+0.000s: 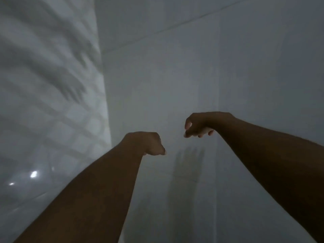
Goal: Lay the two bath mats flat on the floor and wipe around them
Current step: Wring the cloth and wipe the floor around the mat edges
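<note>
Fingers [162,151] of left hand [150,143] curl in a fist; right hand [199,124] hangs loosely curled, seemingly empty

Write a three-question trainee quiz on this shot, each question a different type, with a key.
1. True or false: a bath mat lies flat in view.
2. Compare the left hand and the right hand. Which sits higher in the picture? A) left B) right C) they are level
3. Fill in: the dark shape on the wall just below the right hand is a hand's ____.

Key
1. False: no mat shows, only bare forearms and tiled walls.
2. B.
3. shadow.
</note>
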`<state>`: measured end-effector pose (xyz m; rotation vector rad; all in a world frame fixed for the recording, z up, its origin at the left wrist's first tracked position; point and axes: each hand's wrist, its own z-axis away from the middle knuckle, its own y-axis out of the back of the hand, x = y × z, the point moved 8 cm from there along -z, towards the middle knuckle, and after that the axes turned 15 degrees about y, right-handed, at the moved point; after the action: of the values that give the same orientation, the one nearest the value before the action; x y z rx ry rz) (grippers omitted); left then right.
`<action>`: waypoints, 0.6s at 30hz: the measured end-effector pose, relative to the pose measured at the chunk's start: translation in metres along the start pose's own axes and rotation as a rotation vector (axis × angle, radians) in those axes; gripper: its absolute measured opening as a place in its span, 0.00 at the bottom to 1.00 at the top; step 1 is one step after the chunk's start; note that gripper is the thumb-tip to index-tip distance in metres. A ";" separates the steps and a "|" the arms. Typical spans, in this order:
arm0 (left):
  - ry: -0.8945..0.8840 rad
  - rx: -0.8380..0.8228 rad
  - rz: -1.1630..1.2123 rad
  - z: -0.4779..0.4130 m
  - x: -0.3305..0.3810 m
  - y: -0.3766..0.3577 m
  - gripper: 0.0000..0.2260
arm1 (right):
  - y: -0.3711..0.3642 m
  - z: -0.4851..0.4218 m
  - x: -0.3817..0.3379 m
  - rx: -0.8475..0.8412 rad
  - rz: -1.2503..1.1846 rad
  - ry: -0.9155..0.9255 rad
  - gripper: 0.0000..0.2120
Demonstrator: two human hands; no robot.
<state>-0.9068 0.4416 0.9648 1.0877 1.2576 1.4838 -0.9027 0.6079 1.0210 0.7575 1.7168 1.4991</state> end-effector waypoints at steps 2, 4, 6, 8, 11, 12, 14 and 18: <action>-0.095 0.006 0.014 0.007 0.074 0.004 0.16 | 0.023 0.037 0.054 0.049 0.012 -0.091 0.21; -0.190 0.018 0.041 0.023 0.144 0.010 0.18 | 0.046 0.077 0.100 0.110 0.018 -0.160 0.17; -0.286 0.046 0.068 0.043 0.207 0.016 0.19 | 0.069 0.119 0.136 0.185 0.015 -0.202 0.14; -0.379 0.073 0.113 0.060 0.264 0.020 0.18 | 0.090 0.157 0.164 0.254 0.021 -0.226 0.12; -0.508 0.076 0.200 0.088 0.340 0.020 0.17 | 0.115 0.205 0.196 0.318 0.067 -0.257 0.10; -0.548 0.072 0.222 0.099 0.362 0.021 0.16 | 0.124 0.219 0.203 0.346 0.093 -0.265 0.09; -0.634 0.081 0.273 0.123 0.401 0.027 0.13 | 0.148 0.247 0.215 0.477 0.174 -0.264 0.07; -0.778 0.127 0.412 0.170 0.457 0.051 0.19 | 0.193 0.309 0.234 0.797 0.331 -0.307 0.05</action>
<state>-0.8499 0.9172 1.0677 1.8565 0.5981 1.0701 -0.7856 1.0010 1.1598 1.6499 1.9982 0.7748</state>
